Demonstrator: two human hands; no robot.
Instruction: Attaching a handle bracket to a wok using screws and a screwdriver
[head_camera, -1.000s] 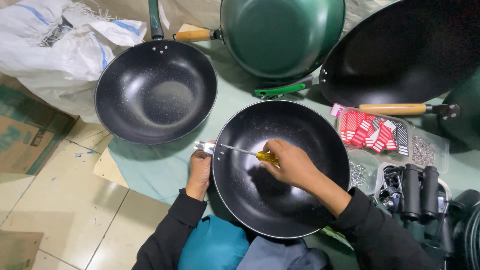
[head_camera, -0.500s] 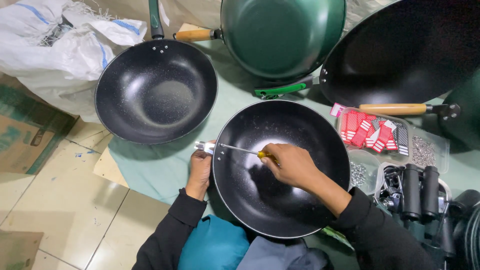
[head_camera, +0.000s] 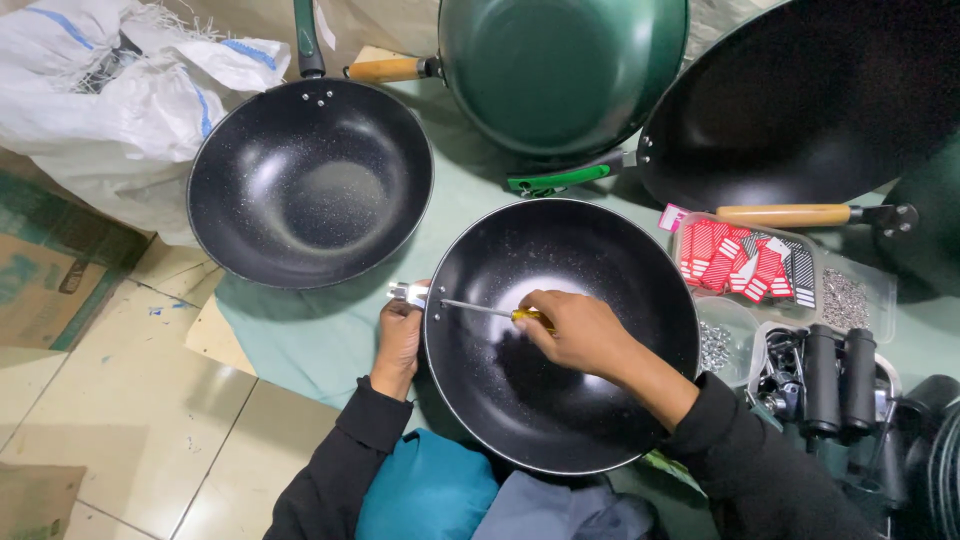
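Note:
A black speckled wok lies in front of me on a pale green cloth. My right hand reaches inside it and grips a yellow-handled screwdriver whose metal shaft points left at the wok's rim. My left hand is outside the rim on the left, holding the metal handle bracket against the wok wall. Both my sleeves are black.
A second black wok sits at upper left, a green wok at top centre, a large black wok at upper right. Trays with red packets and screws and black handles lie right. White sacks lie left.
My right hand has shifted slightly on the screwdriver, as if turning it. The wok and my left hand stay in place.

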